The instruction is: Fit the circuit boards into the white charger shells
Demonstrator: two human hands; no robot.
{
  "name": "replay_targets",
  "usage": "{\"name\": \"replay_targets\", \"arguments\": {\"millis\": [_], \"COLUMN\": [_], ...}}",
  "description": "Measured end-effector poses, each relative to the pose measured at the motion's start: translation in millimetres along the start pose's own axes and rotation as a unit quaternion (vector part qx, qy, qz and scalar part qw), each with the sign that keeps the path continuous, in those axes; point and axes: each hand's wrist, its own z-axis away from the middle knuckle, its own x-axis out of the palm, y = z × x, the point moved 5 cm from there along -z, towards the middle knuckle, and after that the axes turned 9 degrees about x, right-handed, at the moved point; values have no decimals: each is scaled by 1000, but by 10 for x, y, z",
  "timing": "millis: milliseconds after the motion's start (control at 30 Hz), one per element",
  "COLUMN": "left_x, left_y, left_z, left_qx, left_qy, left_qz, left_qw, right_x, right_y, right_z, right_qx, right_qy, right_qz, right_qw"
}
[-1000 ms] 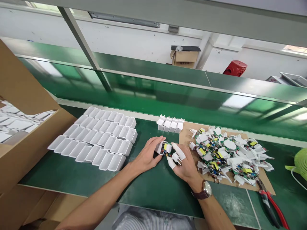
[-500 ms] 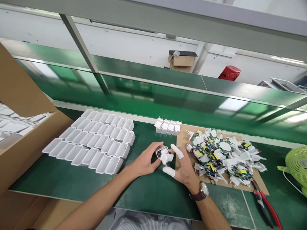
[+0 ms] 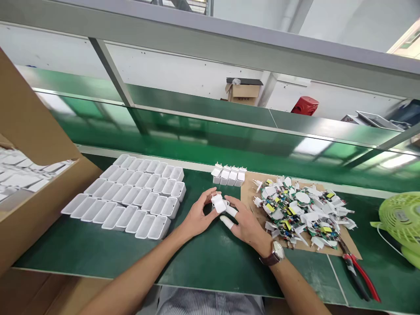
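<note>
While my left hand (image 3: 199, 217) has its fingers closed round the small white plastic plug piece (image 3: 219, 204), the piece sits at those fingertips, so left's the nearer side. My right hand (image 3: 246, 225) is opposite, white-covered fingertips (image 3: 227, 222) slightly parted; can't tell if they're gripping. Long axis? Too much hidden to call. It's all above the dark green surface (image 3: 210, 262): open white rectangular plastic shells (image 3: 113, 191) left, messy heap of white plugs and circuit boards (image 3: 303, 210) right, short row of white plug-topped plastic cases (image 3: 229, 176) beyond.
</note>
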Motion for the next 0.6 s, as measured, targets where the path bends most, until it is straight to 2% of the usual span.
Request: {"name": "replay_targets", "arguments": {"millis": [100, 233, 367, 500, 600], "left_x": [-12, -53, -37, -18, 21], "left_y": [26, 22, 15, 31, 58], "left_z": [12, 25, 49, 98, 115], "left_qx": [-30, -53, -27, -1, 27], "left_qy": [0, 17, -2, -3, 2], "left_qz": [9, -3, -21, -73, -100], "left_qw": [1000, 998, 999, 997, 995], "right_x": [33, 82, 116, 30, 17], "right_y": [-7, -33, -58, -81, -67], "right_z": [-63, -89, -68, -44, -28], "right_qx": [-19, -15, 0, 4, 13], "right_qy": [-30, -15, 29, 80, 68], "right_qz": [39, -29, -68, -72, -35], "right_qw": [999, 999, 997, 994, 997]}}
